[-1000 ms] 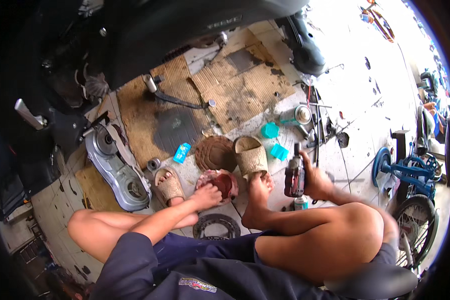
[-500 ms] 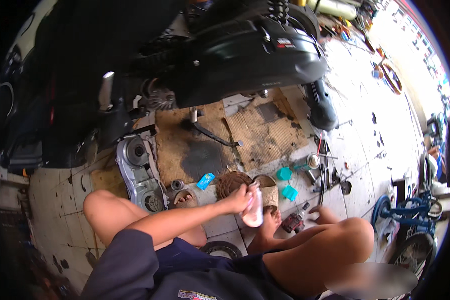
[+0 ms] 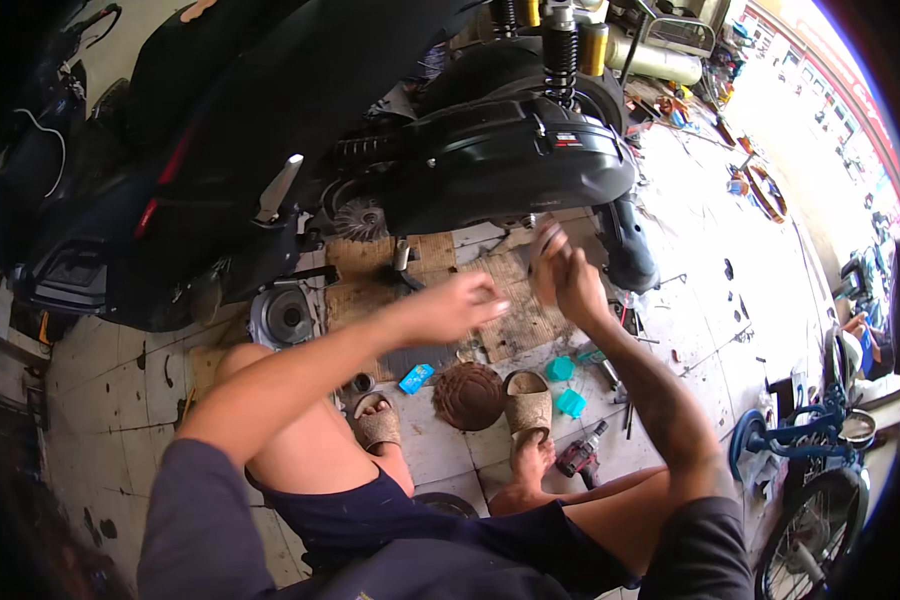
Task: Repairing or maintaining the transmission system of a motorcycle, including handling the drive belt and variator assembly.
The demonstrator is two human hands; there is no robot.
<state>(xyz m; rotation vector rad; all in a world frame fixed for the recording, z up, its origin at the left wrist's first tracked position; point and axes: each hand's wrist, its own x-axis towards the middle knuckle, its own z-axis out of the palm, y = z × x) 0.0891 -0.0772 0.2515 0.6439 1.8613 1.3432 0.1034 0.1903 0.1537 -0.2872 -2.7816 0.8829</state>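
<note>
My left hand [image 3: 458,305] hangs over the cardboard [image 3: 505,330], fingers loosely curled and apart, with nothing visible in them. My right hand [image 3: 570,275] is raised at the lower edge of the black scooter engine casing [image 3: 490,170], fingers blurred and closed round something I cannot make out. On the floor lie a red-and-black power drill [image 3: 580,455] by my right foot, a brown round mat or plate [image 3: 467,397], two teal plastic pieces [image 3: 570,404] and a blue packet [image 3: 416,377].
The scooter body [image 3: 170,150] fills the upper left. A metal cover [image 3: 280,320] lies below it. A finned pulley [image 3: 365,220] shows beside the casing. Long tools [image 3: 625,410] lie at the right. A blue bicycle [image 3: 800,440] stands at the right edge; tiled floor [image 3: 130,400] runs leftward.
My right hand has left the drill on the floor and risen toward the casing. My left hand has moved up; the pale pink item it held is no longer visible there. The view has tilted up.
</note>
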